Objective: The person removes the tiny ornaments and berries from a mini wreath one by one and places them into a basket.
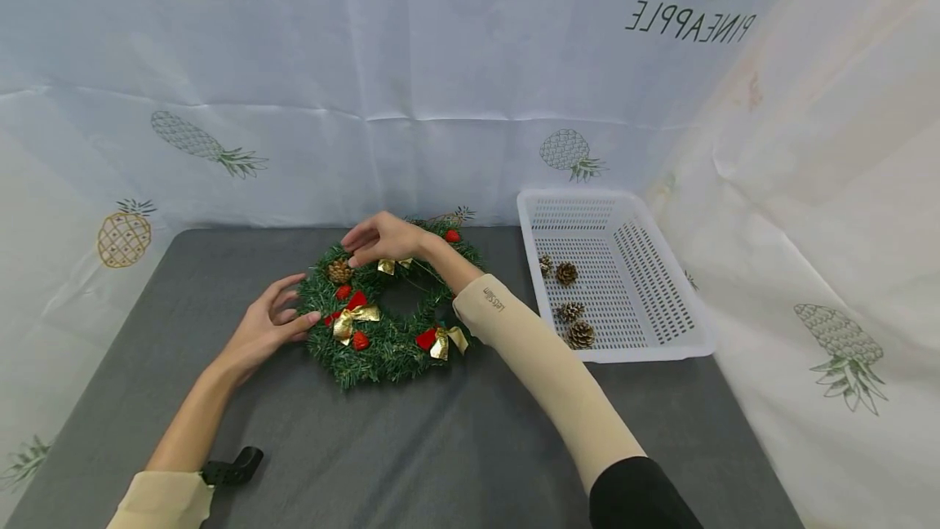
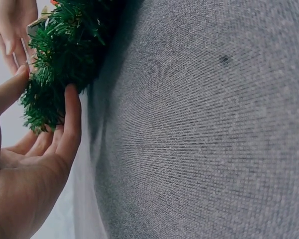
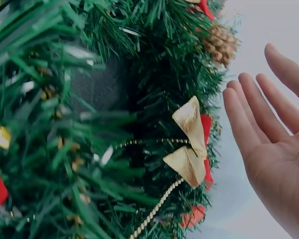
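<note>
A green Christmas wreath (image 1: pixel 382 357) lies on the grey table, trimmed with gold bows (image 1: pixel 354 321), red berry-like ornaments (image 1: pixel 360 340) and a pine cone (image 1: pixel 339 272). At its left edge my left hand (image 1: pixel 260 329) holds the greenery, thumb on the upper side and fingers round the outer rim (image 2: pixel 55 99). Above the wreath's far left part hovers my right hand (image 1: pixel 387 237), close to the pine cone. Its fingers are extended and hold nothing in the right wrist view, where the pine cone (image 3: pixel 220 46) sits among the needles beside the fingertips.
To the right stands a white perforated plastic basket (image 1: pixel 624 341) with several loose pine cones (image 1: pixel 580 335) along its left side. A pineapple-printed cloth (image 1: pixel 441 162) hangs behind the table and along its sides. A black strap (image 1: pixel 233 466) sits at my left forearm.
</note>
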Motion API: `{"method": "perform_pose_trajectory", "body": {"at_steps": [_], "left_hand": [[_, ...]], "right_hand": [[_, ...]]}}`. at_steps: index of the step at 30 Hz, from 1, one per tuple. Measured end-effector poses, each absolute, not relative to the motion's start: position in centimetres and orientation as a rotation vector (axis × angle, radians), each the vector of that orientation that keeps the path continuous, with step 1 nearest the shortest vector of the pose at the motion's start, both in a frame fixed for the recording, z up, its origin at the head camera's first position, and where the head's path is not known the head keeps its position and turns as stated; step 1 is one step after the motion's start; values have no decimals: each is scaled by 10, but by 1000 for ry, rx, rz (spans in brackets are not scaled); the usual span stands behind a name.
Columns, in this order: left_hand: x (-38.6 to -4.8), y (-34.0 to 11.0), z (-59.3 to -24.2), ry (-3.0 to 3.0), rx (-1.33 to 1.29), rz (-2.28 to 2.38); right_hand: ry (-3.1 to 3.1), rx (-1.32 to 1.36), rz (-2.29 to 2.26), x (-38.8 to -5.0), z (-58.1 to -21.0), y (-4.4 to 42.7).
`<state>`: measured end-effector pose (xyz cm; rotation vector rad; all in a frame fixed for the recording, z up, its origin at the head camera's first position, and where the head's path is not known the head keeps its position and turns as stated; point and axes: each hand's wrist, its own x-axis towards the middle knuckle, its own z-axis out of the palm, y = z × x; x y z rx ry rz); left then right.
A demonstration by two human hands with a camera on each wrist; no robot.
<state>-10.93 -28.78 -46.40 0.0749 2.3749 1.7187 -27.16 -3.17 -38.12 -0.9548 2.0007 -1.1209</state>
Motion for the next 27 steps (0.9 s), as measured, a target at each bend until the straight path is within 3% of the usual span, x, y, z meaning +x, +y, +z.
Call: {"method": "perform_pose_trajectory", "body": {"at_steps": [27], "left_hand": [[-109, -287, -463, 2396, 84, 1714]], "right_hand": [[2131, -1008, -889, -261, -391, -48]]}}
